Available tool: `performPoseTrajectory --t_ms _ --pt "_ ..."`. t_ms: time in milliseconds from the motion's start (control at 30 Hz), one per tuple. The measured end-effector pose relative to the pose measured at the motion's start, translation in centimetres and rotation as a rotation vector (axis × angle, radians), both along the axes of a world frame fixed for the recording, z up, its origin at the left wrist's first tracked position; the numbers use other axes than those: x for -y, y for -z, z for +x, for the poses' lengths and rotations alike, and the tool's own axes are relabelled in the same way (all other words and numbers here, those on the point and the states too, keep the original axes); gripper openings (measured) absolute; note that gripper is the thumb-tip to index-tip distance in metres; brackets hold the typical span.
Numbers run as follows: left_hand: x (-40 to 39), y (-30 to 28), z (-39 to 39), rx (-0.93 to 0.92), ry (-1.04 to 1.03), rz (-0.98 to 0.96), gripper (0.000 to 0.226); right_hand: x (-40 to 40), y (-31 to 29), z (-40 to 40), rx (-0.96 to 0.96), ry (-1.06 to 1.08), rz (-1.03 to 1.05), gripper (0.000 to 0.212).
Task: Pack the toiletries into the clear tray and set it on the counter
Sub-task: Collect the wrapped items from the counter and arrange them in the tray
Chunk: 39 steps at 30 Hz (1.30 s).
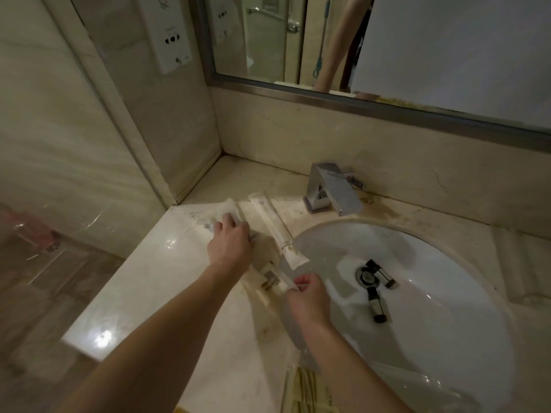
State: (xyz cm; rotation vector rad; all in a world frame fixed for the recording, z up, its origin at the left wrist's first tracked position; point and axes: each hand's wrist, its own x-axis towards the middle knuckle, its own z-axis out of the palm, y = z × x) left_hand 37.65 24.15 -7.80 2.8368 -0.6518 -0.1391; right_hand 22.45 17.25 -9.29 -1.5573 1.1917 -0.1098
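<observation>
Presently on the marble counter [140, 296], left of the sink [441, 308]: wrapped toiletry sachets. Left hand [229, 244] — grip pressed onto a flat white packet [208, 214] at the far corner. Right hand [307, 293] — grip pinched on the near end of a slim sachet [278, 283]. Long white sleeve [278, 229] lies between the hands, axis running from far-left to near-right, about equally near both; its print too blurred to read. Two small dark-capped bottles [377, 305] lie in the basin by the drain. Clear tray not discernible.
</observation>
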Motion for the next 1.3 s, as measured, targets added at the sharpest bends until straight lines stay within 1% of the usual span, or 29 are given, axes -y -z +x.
performPoseTrajectory --t_ms 100,233,333,367,467,567,633,700,733,767,833,867,900,967,1033,1100,1200,1300 --pt "-0.6 0.0 -0.1 0.035 0.012 -0.031 0.024 0.9 -0.6 -0.8 0.031 -0.018 -0.003 0.019" --pt "-0.5 -1.5 -0.3 0.041 0.001 -0.235 0.027 3.3 -2.9 -2.4 0.094 -0.019 -0.009 0.014" --pt "0.2 -4.1 -1.1 0.027 0.033 -0.358 0.026 5.1 -4.4 -4.1 0.169 -0.011 0.043 0.020" --pt "0.3 -5.0 -1.5 0.008 0.050 -0.392 0.025 5.5 -4.8 -4.7 0.194 -0.004 0.061 0.021" --pt "0.5 -7.8 -3.3 -0.070 0.086 -0.509 0.012 6.1 -6.0 -7.1 0.228 0.005 0.071 0.022" --pt "1.0 -10.3 -5.4 -0.105 0.133 -0.543 0.015 6.4 -7.4 -9.6 0.280 0.047 0.077 0.027" --pt "1.2 -11.4 -7.0 -0.093 0.170 -0.539 0.018 6.3 -8.2 -11.5 0.289 0.037 0.088 0.025" --pt "1.2 -12.1 -8.7 -0.112 0.236 -0.489 0.024 6.2 -8.8 -13.3 0.293 0.032 0.082 0.024" --pt "1.2 -12.5 -9.7 -0.151 0.284 -0.436 0.033 6.2 -9.2 -14.1 0.299 0.034 0.076 0.025" --pt "1.2 -12.9 -10.7 -0.224 0.338 -0.378 0.045 6.2 -9.5 -14.9 0.308 0.037 0.071 0.024" --pt "1.1 -13.9 -12.8 -0.431 0.428 -0.336 0.067 6.2 -10.3 -16.2 0.327 0.034 0.067 0.019" --pt "1.2 -14.4 -13.9 -0.513 0.465 -0.325 0.073 6.2 -10.7 -16.9 0.337 0.033 0.063 0.017" --pt "1.3 -14.6 -14.9 -0.557 0.504 -0.307 0.073 6.3 -11.0 -17.5 0.341 0.031 0.053 0.016" --pt "1.6 -14.7 -16.7 -0.604 0.562 -0.250 0.062 6.3 -11.5 -18.7 0.336 0.012 0.026 0.015" --pt "1.8 -14.3 -18.1 -0.708 0.569 -0.223 0.055 6.2 -11.7 -19.8 0.343 0.003 0.023 0.015" --pt "1.7 -13.8 -19.3 -0.790 0.540 -0.239 0.054 6.0 -11.9 -20.6 0.346 -0.001 0.021 0.016" --pt "1.6 -13.5 -20.9 -0.836 0.474 -0.303 0.038 5.7 -11.9 -21.5 0.375 -0.008 0.044 0.015" --pt "1.4 -13.1 -21.4 -0.865 0.429 -0.326 0.026 5.4 -11.7 -22.0 0.384 -0.017 0.070 0.013"
